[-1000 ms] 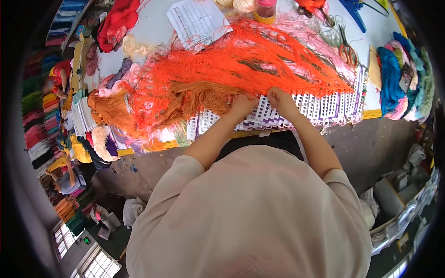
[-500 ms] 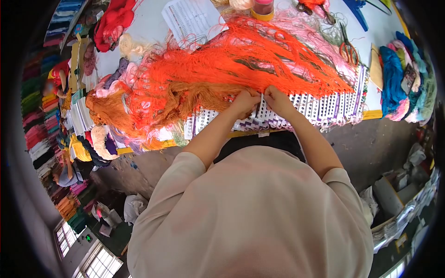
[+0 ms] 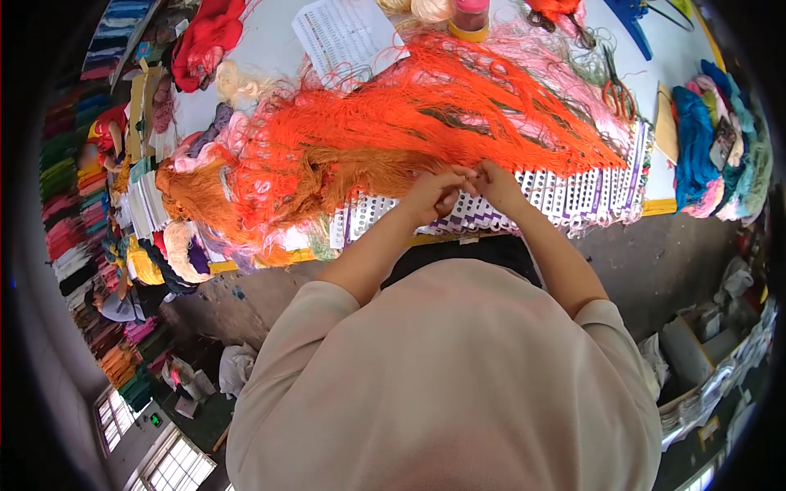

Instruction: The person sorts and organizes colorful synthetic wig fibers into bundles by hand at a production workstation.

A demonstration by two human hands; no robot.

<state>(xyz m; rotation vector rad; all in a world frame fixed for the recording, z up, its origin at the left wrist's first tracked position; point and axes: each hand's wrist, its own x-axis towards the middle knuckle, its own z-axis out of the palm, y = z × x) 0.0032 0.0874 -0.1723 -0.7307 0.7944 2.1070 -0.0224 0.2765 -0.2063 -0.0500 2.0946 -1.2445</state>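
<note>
Both my hands meet over the near edge of a row of white cards with punched holes [image 3: 565, 192]. My left hand [image 3: 432, 196] has its fingers bent, the fingertips touching or nearly touching those of the other hand. My right hand [image 3: 498, 186] is curled, with fingertips pinched together; anything between them is too small to make out. Orange-red threads [image 3: 385, 106] fan out from the cards across the table. A brown thread bundle [image 3: 360, 170] lies on them, just beyond and left of my left hand.
A printed sheet [image 3: 348, 37], a pink-lidded jar [image 3: 469, 18] and scissors [image 3: 618, 96] lie farther back. Blue and green yarn skeins [image 3: 696, 147] are at the right edge. Red yarn [image 3: 205, 45] lies back left. Other people [image 3: 110, 135] are at the far left.
My left hand has turned and its fingers have loosened from their pinch beside the brown threads. My right hand has shifted slightly, its fingers pointing more upward.
</note>
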